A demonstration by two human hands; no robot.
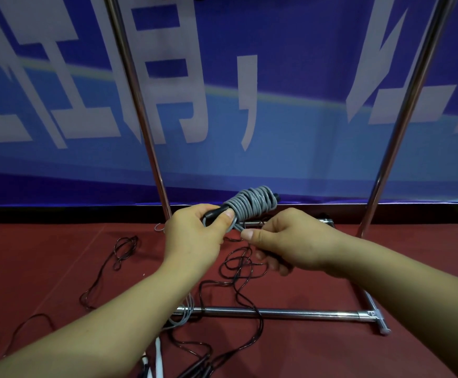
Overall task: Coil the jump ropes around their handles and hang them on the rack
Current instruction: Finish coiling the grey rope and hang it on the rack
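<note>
Grey cord jump rope coiled on black handles (pixel 249 204): long axis runs from 8 to 2 o'clock. Left hand (pixel 195 236) grips the handle end at 8 o'clock; right hand (pixel 285 241) pinches the loose tail just beneath. Steel rack upright (pixel 140 110) stands beyond, at 11 o'clock.

Grey rope (pixel 251 204) coils around black handles (pixel 214 214); thin black ropes (pixel 238 271) sprawl over dark red floor (pixel 317 350) beneath a silver rack (pixel 277 313) and blue-and-white banner (pixel 222 105).

Grey jump rope (pixel 251 203) coiled tightly round black handles, held aloft. Thin black jump ropes (pixel 243 271) strewn loose on red floor, across chrome rack (pixel 277 312) base.
</note>
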